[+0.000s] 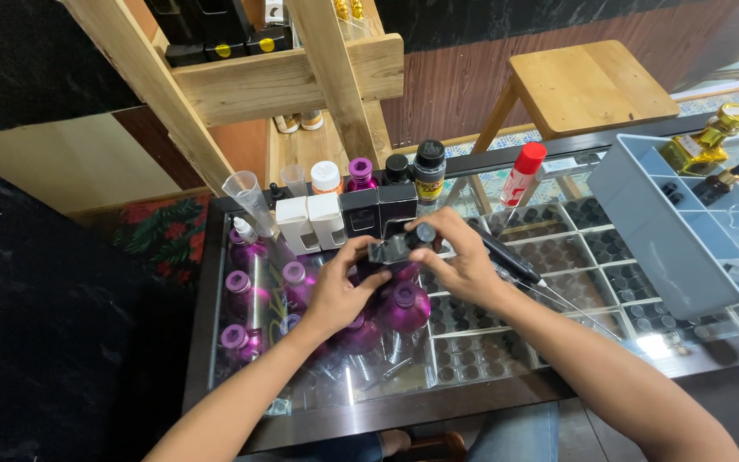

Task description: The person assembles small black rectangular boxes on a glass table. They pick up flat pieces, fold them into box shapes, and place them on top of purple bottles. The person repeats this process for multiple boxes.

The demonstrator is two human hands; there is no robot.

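Head view: left hand [339, 291] and right hand [464, 257] are pinching a small dark bottle [404, 244] between them, holding it above the glass counter [387, 398]. Purple bottles [404, 306] are standing just beneath; white boxes [310, 221] are sitting behind.

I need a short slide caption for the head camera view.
Both hands, left and right, hold a small dark bottle above purple bottles on a glass counter.

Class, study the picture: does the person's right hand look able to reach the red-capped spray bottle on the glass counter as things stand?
Probably yes. The red-capped spray bottle stands beyond the right hand, with bare glass counter between them and nothing blocking. But that hand, with the left hand, grips a small dark bottle, so it is not free.
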